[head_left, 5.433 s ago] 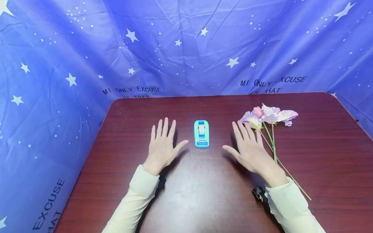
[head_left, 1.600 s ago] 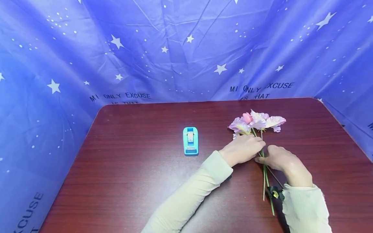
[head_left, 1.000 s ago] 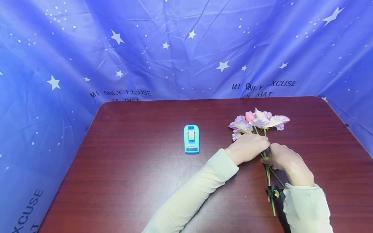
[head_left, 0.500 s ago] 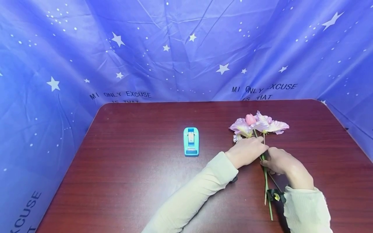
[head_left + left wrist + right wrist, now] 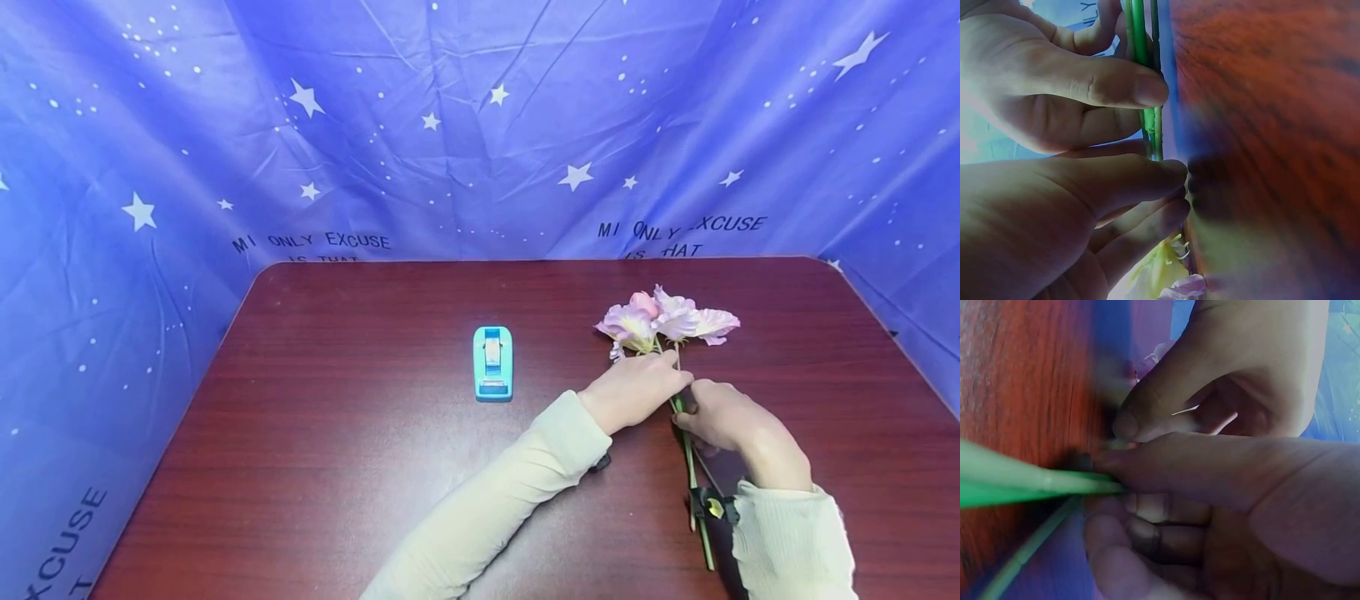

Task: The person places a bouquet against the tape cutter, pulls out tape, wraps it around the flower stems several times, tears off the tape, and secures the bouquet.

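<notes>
Several artificial flowers [image 5: 630, 325] with pale purple and pink petals lie on the right of the table, blooms toward the back. Just below the blooms, my left hand [image 5: 636, 387] pinches the stems between thumb and fingers. My right hand [image 5: 738, 421] grips the same stems [image 5: 691, 467] a little lower, right beside the left. Close up in the left wrist view, the green stems [image 5: 1138, 31] run together past both thumbs. In the right wrist view one thin stem [image 5: 1032, 547] slants away from the bundle below the right fingers [image 5: 1116, 569].
A light blue tape dispenser [image 5: 492, 364] stands left of the hands, near the middle of the dark red wooden table [image 5: 337, 417]. Blue star-printed cloth [image 5: 450, 167] hangs behind and beside the table. A black wrist strap [image 5: 712, 504] overlaps the lower stems.
Both hands, first lying flat and apart on the table, have moved to the flowers and taken hold of the stems. Lately the left bloom has shifted slightly right and the lower stems have drawn closer together.
</notes>
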Demonstrator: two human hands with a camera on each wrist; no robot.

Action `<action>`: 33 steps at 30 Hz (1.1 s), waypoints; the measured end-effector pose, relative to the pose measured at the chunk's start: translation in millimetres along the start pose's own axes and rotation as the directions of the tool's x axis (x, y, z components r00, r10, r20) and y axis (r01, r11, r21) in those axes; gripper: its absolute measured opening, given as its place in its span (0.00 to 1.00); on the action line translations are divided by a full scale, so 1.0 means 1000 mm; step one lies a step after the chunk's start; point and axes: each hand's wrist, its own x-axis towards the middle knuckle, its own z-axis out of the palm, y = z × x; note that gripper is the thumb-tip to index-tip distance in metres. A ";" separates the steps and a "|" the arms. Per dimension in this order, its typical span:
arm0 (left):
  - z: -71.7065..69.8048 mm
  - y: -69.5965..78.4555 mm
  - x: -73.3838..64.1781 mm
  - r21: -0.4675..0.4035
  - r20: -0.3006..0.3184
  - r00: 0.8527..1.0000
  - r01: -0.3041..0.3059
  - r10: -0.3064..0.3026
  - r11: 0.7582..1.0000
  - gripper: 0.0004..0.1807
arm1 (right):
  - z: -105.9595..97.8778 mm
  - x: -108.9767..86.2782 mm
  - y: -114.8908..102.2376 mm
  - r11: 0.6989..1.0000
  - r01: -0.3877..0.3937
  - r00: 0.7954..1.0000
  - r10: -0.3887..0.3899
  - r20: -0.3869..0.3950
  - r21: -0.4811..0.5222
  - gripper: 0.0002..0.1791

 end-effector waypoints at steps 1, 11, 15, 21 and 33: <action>0.000 0.000 0.000 0.003 -0.006 1.000 -0.001 0.001 1.000 0.11 | 0.000 0.000 -0.001 1.000 -0.002 1.000 0.002 -0.005 -0.006 0.13; 0.001 -0.007 -0.005 0.060 -0.109 0.994 0.015 -0.008 0.998 0.12 | -0.002 0.000 -0.005 1.000 0.018 0.999 -0.017 -0.051 0.022 0.10; -0.002 -0.009 -0.006 0.027 -0.110 0.992 0.069 -0.066 0.997 0.14 | -0.002 0.000 -0.009 1.000 0.025 0.996 -0.024 -0.085 0.014 0.11; -0.004 -0.014 -0.008 0.025 -0.135 0.987 0.096 -0.092 0.995 0.13 | 0.001 0.000 -0.015 0.999 0.038 0.991 -0.035 -0.126 0.021 0.10; -0.012 -0.022 -0.013 0.115 -0.109 0.993 0.065 -0.052 0.991 0.13 | 0.003 0.002 -0.019 0.987 0.094 0.960 -0.125 -0.251 -0.132 0.10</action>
